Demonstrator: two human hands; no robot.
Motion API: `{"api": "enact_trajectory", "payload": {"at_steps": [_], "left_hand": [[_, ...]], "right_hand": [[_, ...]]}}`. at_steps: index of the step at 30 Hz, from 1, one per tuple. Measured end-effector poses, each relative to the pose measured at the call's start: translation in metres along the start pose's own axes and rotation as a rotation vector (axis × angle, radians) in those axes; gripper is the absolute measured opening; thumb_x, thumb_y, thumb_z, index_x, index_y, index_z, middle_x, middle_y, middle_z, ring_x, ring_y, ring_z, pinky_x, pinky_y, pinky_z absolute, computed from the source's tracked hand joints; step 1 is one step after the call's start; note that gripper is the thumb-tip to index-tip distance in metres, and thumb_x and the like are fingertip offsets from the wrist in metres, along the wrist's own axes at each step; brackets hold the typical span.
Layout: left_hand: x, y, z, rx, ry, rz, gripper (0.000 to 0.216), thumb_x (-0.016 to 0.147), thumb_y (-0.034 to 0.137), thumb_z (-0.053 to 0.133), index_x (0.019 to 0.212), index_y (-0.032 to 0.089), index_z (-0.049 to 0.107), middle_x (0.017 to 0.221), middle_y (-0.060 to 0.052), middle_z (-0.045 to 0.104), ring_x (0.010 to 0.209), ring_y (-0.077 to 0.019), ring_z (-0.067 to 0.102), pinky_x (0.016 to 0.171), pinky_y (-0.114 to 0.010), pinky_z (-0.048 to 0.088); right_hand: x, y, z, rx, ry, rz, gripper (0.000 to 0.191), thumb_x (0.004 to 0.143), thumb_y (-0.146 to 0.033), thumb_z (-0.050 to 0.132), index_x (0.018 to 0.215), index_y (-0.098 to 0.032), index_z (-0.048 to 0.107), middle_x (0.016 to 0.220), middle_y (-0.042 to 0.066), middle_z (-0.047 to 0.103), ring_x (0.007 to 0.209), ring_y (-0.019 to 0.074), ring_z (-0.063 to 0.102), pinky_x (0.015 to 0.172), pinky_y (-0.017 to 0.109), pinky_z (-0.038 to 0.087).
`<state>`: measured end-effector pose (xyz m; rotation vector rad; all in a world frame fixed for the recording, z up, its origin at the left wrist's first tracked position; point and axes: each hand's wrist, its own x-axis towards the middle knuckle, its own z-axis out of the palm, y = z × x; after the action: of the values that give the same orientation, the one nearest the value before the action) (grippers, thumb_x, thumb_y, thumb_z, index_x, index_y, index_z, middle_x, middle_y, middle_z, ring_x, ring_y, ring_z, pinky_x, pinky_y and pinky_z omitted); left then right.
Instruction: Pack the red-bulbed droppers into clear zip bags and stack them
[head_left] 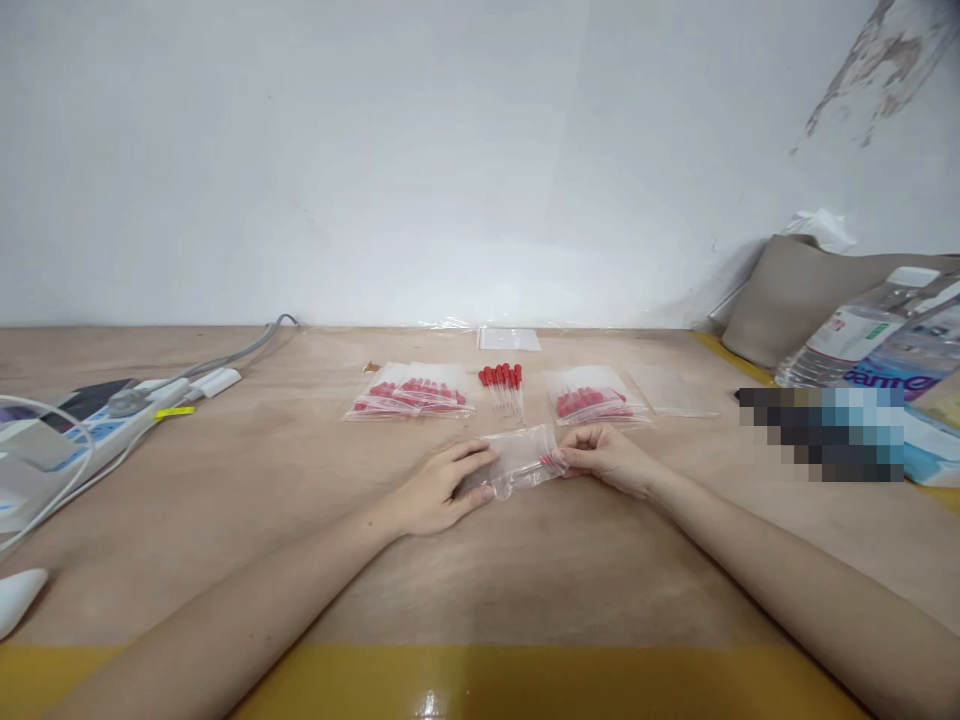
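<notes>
A clear plastic bag (517, 460) lies between my two hands, low over the wooden table. My left hand (450, 485) grips its left end between thumb and fingers. At the right end, my right hand (600, 455) pinches the bag, fingertips pressed together. Just beside those fingertips, a slim stick with a red head (546, 461) shows through the plastic. Beyond the bag is a small row of loose red-headed sticks (502, 378). Filled bags of red-headed sticks (412, 392) lie to its left, and another filled pile (596, 398) to its right.
Flat clear bags (671, 390) lie right of the filled pile, and a white packet (509, 340) near the wall. A power strip (105, 425) with cables occupies the left. Water bottles (847, 330) and a grey-brown container (780, 300) stand at the right.
</notes>
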<state>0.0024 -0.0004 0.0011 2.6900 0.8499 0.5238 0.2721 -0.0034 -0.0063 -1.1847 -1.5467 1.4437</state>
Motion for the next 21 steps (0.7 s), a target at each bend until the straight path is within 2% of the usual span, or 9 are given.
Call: {"api": "enact_trajectory", "payload": {"at_steps": [3, 5, 7, 10, 15, 19, 21], "left_hand": [[0.000, -0.001, 0.001, -0.003, -0.005, -0.003, 0.045, 0.089, 0.041, 0.043, 0.131, 0.024, 0.040, 0.133, -0.008, 0.041, 0.121, -0.0228, 0.040, 0.100, -0.040, 0.034], [-0.001, -0.001, 0.001, 0.001, -0.014, -0.015, 0.046, 0.089, 0.041, 0.043, 0.131, 0.024, 0.040, 0.133, -0.008, 0.040, 0.122, -0.0228, 0.039, 0.101, -0.040, 0.034], [-0.001, 0.000, 0.000, 0.006, -0.021, -0.023, 0.046, 0.088, 0.042, 0.044, 0.131, 0.023, 0.041, 0.134, -0.008, 0.039, 0.122, -0.0230, 0.038, 0.101, -0.040, 0.033], [-0.001, 0.000, -0.001, 0.010, -0.023, -0.025, 0.047, 0.088, 0.043, 0.044, 0.131, 0.023, 0.041, 0.134, -0.008, 0.039, 0.122, -0.0233, 0.039, 0.101, -0.040, 0.034], [-0.001, 0.001, -0.002, 0.023, -0.027, -0.022, 0.048, 0.087, 0.044, 0.045, 0.131, 0.024, 0.040, 0.135, -0.008, 0.039, 0.122, -0.0235, 0.039, 0.101, -0.040, 0.034], [-0.001, 0.000, 0.000, 0.030, -0.024, -0.025, 0.049, 0.087, 0.045, 0.046, 0.130, 0.024, 0.041, 0.135, -0.008, 0.039, 0.122, -0.0237, 0.039, 0.101, -0.041, 0.034], [-0.001, -0.001, 0.000, 0.032, -0.018, -0.024, 0.049, 0.087, 0.045, 0.047, 0.130, 0.024, 0.041, 0.134, -0.008, 0.039, 0.122, -0.0240, 0.038, 0.101, -0.041, 0.034]], "right_hand": [[-0.001, -0.004, -0.002, -0.201, -0.065, -0.093, 0.041, 0.071, -0.055, 0.056, 0.064, -0.016, 0.062, 0.057, -0.002, 0.054, 0.057, 0.0102, 0.049, 0.060, 0.025, 0.041], [-0.004, -0.009, -0.001, -0.266, -0.074, -0.158, 0.046, 0.077, -0.057, 0.047, 0.066, -0.016, 0.064, 0.059, -0.002, 0.053, 0.057, 0.0100, 0.047, 0.059, 0.024, 0.039], [-0.007, -0.014, 0.001, -0.285, -0.085, -0.174, 0.045, 0.078, -0.056, 0.046, 0.072, -0.017, 0.066, 0.060, -0.002, 0.052, 0.056, 0.0090, 0.045, 0.055, 0.022, 0.037], [-0.011, -0.017, 0.004, -0.243, -0.104, -0.095, 0.038, 0.074, -0.053, 0.054, 0.079, -0.017, 0.066, 0.056, -0.003, 0.049, 0.050, 0.0071, 0.041, 0.046, 0.020, 0.033], [-0.011, -0.007, 0.008, -0.067, 0.064, 0.120, 0.033, 0.066, -0.048, 0.064, 0.073, -0.017, 0.057, 0.042, -0.007, 0.046, 0.034, 0.0058, 0.039, 0.033, 0.017, 0.027], [-0.009, -0.005, 0.008, 0.047, 0.034, 0.105, 0.033, 0.068, -0.048, 0.062, 0.069, -0.017, 0.052, 0.038, -0.009, 0.041, 0.027, 0.0028, 0.028, 0.030, 0.016, 0.019], [-0.010, -0.011, 0.008, 0.010, -0.001, 0.119, 0.033, 0.068, -0.048, 0.063, 0.074, -0.016, 0.055, 0.038, -0.010, 0.040, 0.029, 0.0031, 0.030, 0.030, 0.016, 0.020]]}}
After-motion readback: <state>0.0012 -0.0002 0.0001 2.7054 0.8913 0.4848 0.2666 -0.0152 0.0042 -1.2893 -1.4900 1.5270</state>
